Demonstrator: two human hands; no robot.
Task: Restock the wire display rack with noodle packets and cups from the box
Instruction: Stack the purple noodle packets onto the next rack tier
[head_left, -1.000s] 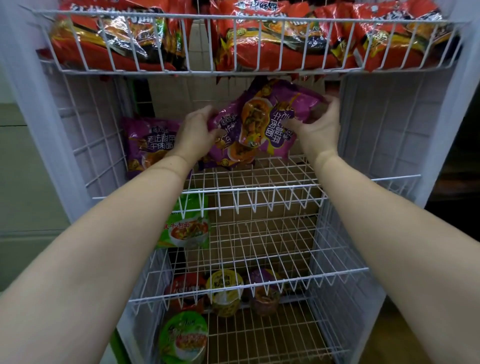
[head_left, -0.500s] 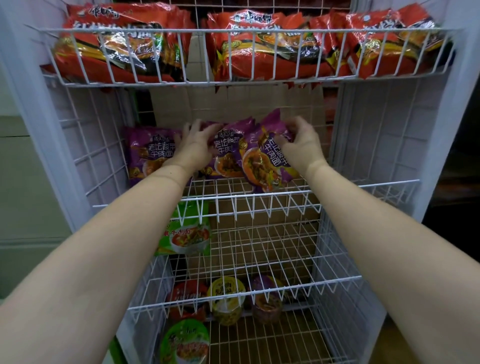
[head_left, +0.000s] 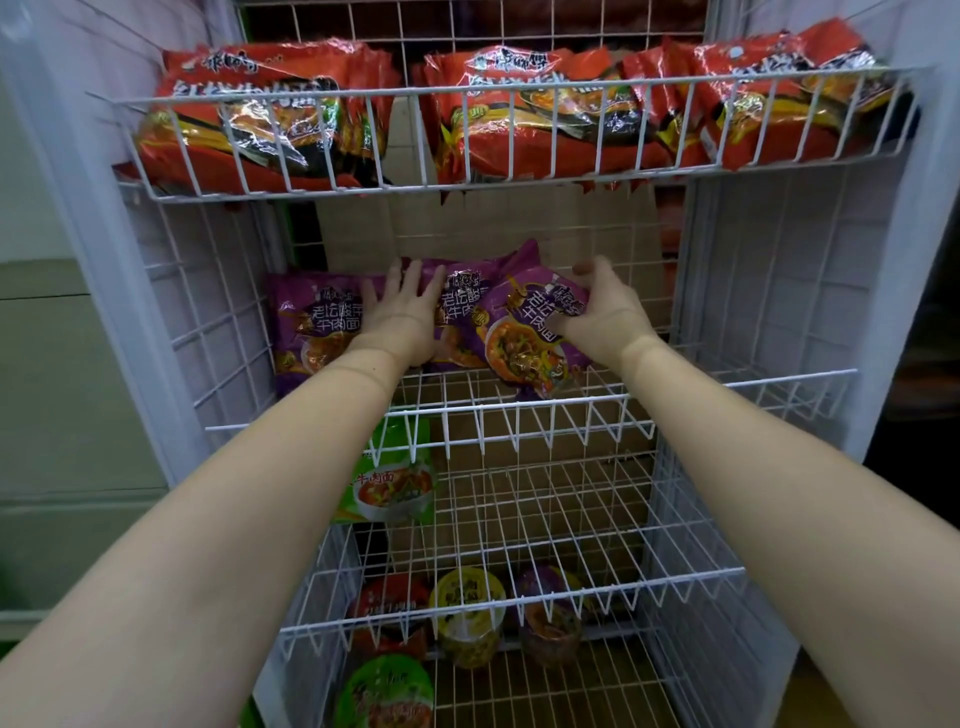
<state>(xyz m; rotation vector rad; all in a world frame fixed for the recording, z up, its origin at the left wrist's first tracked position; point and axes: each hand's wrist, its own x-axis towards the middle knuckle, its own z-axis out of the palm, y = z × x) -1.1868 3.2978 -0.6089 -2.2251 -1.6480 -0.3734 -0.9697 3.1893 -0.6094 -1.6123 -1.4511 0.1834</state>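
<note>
Mid-frame, on the wire display rack (head_left: 519, 410): left hand (head_left: 402, 317) flat, fingers straight, pressing purple noodle packets (head_left: 317, 332) upright; right hand (head_left: 602, 317) pinching the rightmost packet (head_left: 524, 343), presumably to seat it alongside.

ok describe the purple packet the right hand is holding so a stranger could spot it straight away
On the white wire rack, find the second shelf down, below the red packets. Three purple packets stand there; it is the rightmost purple packet, tilted, overlapping its neighbour, and pinched at its top by the right hand.

Glossy plastic noodle packets (head_left: 524, 332) — white-coated wire rack (head_left: 519, 410) (smooth).
</note>
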